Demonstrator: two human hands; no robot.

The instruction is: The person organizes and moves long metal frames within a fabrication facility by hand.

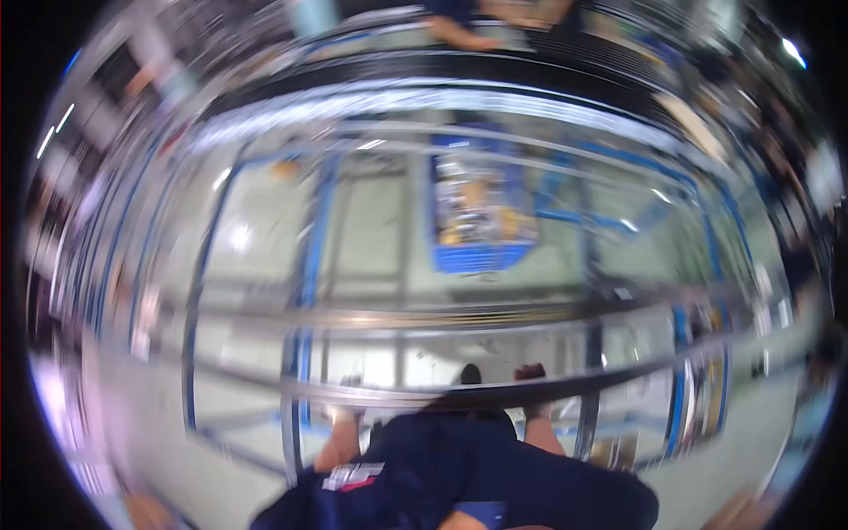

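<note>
A long dark metal bar (442, 401) runs crosswise just in front of my body. At its left part is my left hand (346, 412), touching or very near the bar. Blur smears its fingers. Farther right, my right hand (533, 373) is at the same bar, with the wrist on the near side and curled fingers showing past the far side. The bar hides the middle of this hand. Beyond it lies a second metal rail (424, 319), roughly parallel, and neither hand is on it.
A blue crate (481, 258) filled with mixed small items stands on the floor beyond the rails. Blue-edged frame posts (315, 238) rise at the left. A long dark beam (459, 72) crosses the far side, where another person's hand (473, 41) shows. Motion blurs much of the view.
</note>
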